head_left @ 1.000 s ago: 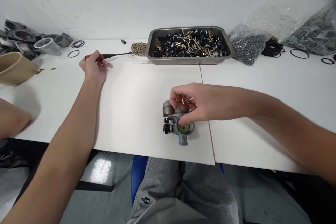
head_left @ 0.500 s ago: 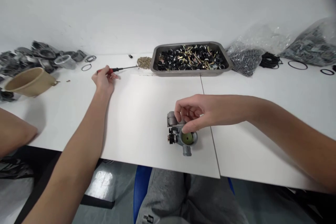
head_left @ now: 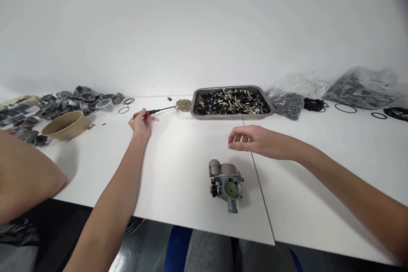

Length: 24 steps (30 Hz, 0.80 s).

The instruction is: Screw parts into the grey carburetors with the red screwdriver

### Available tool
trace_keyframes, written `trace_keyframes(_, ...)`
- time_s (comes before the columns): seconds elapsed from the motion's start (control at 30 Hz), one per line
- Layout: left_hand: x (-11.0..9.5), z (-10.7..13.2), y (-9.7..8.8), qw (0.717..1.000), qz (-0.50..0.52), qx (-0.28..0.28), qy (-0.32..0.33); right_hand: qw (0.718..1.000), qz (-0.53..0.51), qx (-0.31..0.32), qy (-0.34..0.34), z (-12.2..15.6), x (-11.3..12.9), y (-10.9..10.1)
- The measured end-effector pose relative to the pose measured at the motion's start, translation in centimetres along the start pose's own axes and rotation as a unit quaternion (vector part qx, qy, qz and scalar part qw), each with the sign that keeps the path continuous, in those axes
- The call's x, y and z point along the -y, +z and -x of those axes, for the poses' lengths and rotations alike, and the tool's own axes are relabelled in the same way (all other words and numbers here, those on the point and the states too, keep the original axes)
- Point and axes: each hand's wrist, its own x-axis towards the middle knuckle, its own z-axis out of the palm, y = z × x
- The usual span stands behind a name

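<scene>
My left hand is closed around the red handle of a screwdriver. The dark shaft points right, its tip close to a small pile of brass-coloured screws. A grey metal carburetor stands on the white table, its round bore with a greenish disc facing me. Beyond the carburetor and to its upper right, my right hand hovers with nothing in it, the fingers loosely bent and the thumb apart from them. The right hand does not touch the carburetor.
A metal tray of mixed small parts stands at the back. Right of it lie plastic bags of parts and black rubber rings. At left are a tan bowl, a clear cup, grey castings and another person's arm.
My right hand has lifted away from the carburetor, which now shows whole. The left hand still holds the screwdriver near the screws. The view has tilted up.
</scene>
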Motion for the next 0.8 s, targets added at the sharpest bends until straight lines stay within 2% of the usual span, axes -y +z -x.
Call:
trace_keyframes(0.2,-1.9,2.5,2.3,0.996,0.013,0.082,0.029,0.989,-0.049,-0.128,-0.05,-0.4,-5.6,1.6)
trace_keyframes(0.3,-2.7,5.4,4.4,0.99,0.018,0.14,0.016,0.969,-0.08,-0.226,-0.054,-1.9,-8.1,3.1)
trace_keyframes(0.37,-2.8,7.8,5.8,0.983,0.019,0.184,-0.009,0.957,-0.105,-0.262,-0.063,-2.7,-9.1,3.9)
trace_keyframes(0.47,-2.4,11.4,7.5,0.968,0.008,0.241,-0.072,0.951,-0.133,-0.265,-0.087,-3.2,-9.6,4.4)
trace_keyframes(0.57,-1.5,14.0,8.2,0.948,-0.018,0.294,-0.123,0.951,-0.149,-0.255,-0.096,-3.1,-9.6,4.5)
trace_keyframes(0.67,-0.7,15.3,8.4,0.934,-0.033,0.323,-0.151,0.949,-0.156,-0.251,-0.105,-3.1,-9.8,4.5)
trace_keyframes(0.8,-0.2,15.5,8.3,0.931,-0.04,0.324,-0.164,0.948,-0.146,-0.249,-0.13,-3.6,-10.3,4.7)
